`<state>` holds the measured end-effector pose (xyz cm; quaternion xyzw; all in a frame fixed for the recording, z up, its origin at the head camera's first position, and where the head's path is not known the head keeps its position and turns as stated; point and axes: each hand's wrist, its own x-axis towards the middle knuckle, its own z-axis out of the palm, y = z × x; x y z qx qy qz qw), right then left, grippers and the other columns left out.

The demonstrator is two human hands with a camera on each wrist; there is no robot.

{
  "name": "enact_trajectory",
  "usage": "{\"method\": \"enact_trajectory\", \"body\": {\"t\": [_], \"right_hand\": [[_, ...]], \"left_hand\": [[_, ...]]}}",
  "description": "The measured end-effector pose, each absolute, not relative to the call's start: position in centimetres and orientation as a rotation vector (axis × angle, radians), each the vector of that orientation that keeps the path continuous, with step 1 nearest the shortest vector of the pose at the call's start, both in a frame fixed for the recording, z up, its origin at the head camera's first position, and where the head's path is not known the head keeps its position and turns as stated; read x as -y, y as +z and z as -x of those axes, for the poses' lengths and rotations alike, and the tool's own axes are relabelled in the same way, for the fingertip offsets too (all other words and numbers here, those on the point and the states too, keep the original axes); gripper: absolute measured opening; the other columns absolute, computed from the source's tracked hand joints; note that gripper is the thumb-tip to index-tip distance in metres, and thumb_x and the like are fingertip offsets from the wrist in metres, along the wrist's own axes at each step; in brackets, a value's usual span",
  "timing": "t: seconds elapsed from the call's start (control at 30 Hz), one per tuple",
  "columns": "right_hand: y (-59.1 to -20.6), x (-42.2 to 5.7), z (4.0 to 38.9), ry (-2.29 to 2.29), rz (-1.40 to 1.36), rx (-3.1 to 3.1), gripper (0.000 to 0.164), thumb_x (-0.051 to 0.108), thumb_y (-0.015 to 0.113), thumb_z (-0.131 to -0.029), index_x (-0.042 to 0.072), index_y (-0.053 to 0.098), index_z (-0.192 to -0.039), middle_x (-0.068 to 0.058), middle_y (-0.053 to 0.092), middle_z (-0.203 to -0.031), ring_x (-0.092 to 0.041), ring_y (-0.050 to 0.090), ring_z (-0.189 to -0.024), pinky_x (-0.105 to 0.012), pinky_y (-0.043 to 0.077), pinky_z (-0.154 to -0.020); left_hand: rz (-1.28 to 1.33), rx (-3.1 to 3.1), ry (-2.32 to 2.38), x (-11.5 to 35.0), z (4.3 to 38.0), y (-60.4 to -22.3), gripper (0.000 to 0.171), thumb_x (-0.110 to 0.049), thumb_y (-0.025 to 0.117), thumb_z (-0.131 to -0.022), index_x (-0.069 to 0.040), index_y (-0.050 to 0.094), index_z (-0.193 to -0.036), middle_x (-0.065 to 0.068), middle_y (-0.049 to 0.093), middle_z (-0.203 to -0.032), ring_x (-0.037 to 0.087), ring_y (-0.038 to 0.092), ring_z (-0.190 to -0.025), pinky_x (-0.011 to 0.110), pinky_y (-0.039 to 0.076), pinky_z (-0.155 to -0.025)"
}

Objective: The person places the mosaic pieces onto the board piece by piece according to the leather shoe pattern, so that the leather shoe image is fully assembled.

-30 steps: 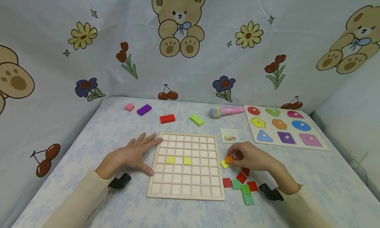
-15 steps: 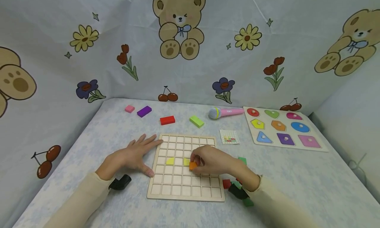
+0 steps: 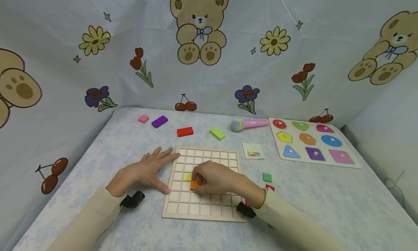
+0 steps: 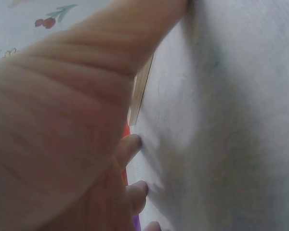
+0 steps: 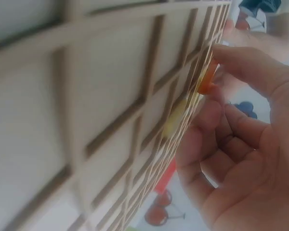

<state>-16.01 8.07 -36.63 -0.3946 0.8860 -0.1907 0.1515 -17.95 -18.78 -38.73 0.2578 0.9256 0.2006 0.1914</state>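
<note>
Orange tile point(image 3: 194, 185) shows only partly, pinched by the right fingers point(image 3: 200, 168), while the left fingers point(image 3: 168, 158) spread wide.

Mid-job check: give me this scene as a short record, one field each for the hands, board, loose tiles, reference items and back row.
Right hand: right hand pinches an orange tile over the board; contact unclear
Left hand: left hand, fingers spread, at the board's left edge
Board: wooden grid board, yellow tile in a cell
Loose tiles: green tile, red tile partly hidden by the sleeve
Reference items: pattern card, shape puzzle
Back row: pink, purple, red, lime blocks; toy microphone
</note>
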Motion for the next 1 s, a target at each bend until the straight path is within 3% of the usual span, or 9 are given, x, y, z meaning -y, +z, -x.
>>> {"method": "enact_trajectory", "body": {"t": [0.33,1.0], "right_hand": [[-36.8,-5.8,16.1,-0.451,1.102,-2.585,0.020,0.026,0.080,-0.086,0.016,0.068,-0.100,0.012,0.058,-0.077,-0.002,0.053,-0.070,-0.017,0.046,-0.061],[-36.8,-6.3,15.7,-0.453,1.053,-2.609,0.020,0.032,0.081,-0.085,0.020,0.069,-0.097,0.015,0.060,-0.078,0.000,0.055,-0.070,-0.018,0.047,-0.061]], "left_hand": [[-0.727,-2.597,0.572,18.8,18.0,-38.8,0.122,-0.060,0.088,-0.062,-0.019,0.027,-0.159,0.018,0.013,-0.168,0.051,0.000,-0.152,0.077,0.005,-0.113],[-0.717,-2.591,0.564,18.6,18.0,-38.6,0.120,-0.059,0.088,-0.064,-0.020,0.026,-0.159,0.017,0.012,-0.168,0.052,0.001,-0.151,0.077,0.004,-0.113]]}}
